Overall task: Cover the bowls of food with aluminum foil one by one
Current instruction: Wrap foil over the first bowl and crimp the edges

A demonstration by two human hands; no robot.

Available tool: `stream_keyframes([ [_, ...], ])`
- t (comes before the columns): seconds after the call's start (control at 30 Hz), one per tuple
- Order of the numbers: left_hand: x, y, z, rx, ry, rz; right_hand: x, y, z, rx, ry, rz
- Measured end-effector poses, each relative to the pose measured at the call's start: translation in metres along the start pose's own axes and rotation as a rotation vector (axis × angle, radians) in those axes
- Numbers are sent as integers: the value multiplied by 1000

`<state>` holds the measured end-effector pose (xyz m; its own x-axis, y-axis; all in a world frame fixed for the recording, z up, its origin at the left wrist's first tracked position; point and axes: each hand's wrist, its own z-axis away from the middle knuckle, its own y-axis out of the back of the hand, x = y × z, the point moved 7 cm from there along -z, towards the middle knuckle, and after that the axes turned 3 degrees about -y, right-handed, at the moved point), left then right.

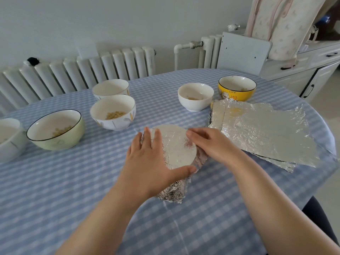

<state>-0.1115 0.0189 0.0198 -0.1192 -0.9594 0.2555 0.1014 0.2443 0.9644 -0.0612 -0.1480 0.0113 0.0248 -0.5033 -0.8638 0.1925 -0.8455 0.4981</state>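
A bowl wrapped in aluminum foil (176, 148) stands in the middle of the table, its top smooth and its sides crumpled. My left hand (149, 159) lies on its left side with straight fingers on the foil and the thumb along the near rim. My right hand (211, 144) presses the foil against the right rim with flat fingers. A stack of loose foil sheets (263, 133) lies to the right. Uncovered bowls with food stand behind: a green one (57, 130), a white patterned one (113, 112), a small white one (196, 97), a yellow one (237, 88).
Another white bowl (111, 88) stands at the back and one more (9, 138) at the far left edge. The table has a blue checked cloth (92, 172). A radiator (82, 70) runs behind it, a cabinet (303, 70) at back right.
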Motion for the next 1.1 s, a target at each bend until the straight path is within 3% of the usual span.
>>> stream_keyframes([
  [0.07, 0, 0, 1, 0, -1, -12, -10, 4, -8, 96, 68, 39],
  [0.2, 1, 2, 1, 29, -7, -30, -35, -18, -18, 28, 191, 201],
  [0.27, 1, 3, 2, 35, -8, -27, -37, -24, -20, 24, 194, 301],
  [0.47, -5, 10, -1, -8, -58, 16, -32, -23, -20, 55, 187, 255],
  [0.6, -7, 32, -15, 143, -145, -38, -31, -22, -20, 54, 153, 289],
  [0.73, 0, 18, -20, 69, -265, -5, -31, -23, -21, 61, 181, 233],
  [0.97, -4, 10, -17, 102, -287, 29, -7, -5, -5, 208, 104, -57],
  [1.1, -5, 8, -17, 108, -278, 44, 6, -4, 8, 201, 74, -203],
])
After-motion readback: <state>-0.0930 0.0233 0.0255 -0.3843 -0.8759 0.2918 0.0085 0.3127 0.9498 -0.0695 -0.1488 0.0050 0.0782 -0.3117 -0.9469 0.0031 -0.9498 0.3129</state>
